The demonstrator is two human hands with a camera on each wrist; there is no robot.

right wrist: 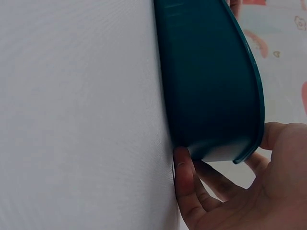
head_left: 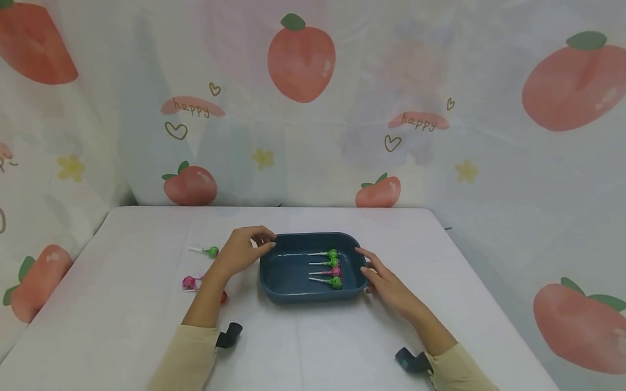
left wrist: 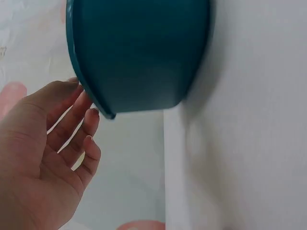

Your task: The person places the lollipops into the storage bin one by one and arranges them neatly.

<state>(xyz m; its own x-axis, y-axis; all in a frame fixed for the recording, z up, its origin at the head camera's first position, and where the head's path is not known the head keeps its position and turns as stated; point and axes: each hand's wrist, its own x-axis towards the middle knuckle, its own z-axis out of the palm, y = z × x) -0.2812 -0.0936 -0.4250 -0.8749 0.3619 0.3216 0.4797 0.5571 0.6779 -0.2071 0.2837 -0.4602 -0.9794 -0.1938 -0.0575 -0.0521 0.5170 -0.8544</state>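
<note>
A dark blue-green rectangular tray (head_left: 288, 298) with rounded corners stands on the table, its long side facing me. Several lollipops with green or pink wrappers, such as a green lollipop (head_left: 335, 282), lie in a row in its right half, sticks pointing left. At the tray's back left corner, my left hand (head_left: 243, 251) holds the rim between thumb and curled fingers. My right hand (head_left: 386, 282) grips the right end; in the right wrist view its thumb is at the rim and other fingers (right wrist: 184, 179) reach the lower edge.
Left of the tray, a green lollipop (head_left: 212, 252) and a pink lollipop (head_left: 188, 282) lie on the white-covered table (head_left: 122, 304). A red wrapper (head_left: 224, 297) shows partly behind my left forearm. A fruit-patterned cloth (head_left: 313, 146) hangs behind the table and along its sides.
</note>
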